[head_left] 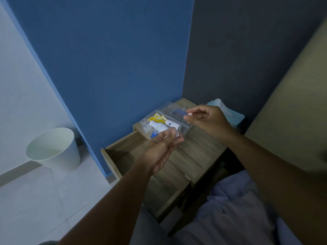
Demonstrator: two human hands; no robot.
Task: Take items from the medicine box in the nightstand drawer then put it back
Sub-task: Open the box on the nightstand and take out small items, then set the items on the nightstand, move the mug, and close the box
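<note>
A clear plastic medicine box [185, 130] stands on top of the wooden nightstand [198, 149], its lid with a blue handle [178, 112] folded back behind it. Inside lie a white bottle [157, 127], a yellow carton [157, 119] and a white roll [170, 123]. My left hand [160, 151] hovers palm-up just in front of the box, fingers curled around a small clear item with a blue part [153, 134]. My right hand [207, 121] is above the box's right end, pinching a small white thing [189, 114] between thumb and forefinger. The drawer [123, 154] below stands pulled out.
A white waste bin [54, 149] stands on the pale floor at the left. A light blue tissue pack [228, 112] sits at the nightstand's back right corner. Blue walls close in behind, a bed with lilac bedding [238, 206] lies at the lower right.
</note>
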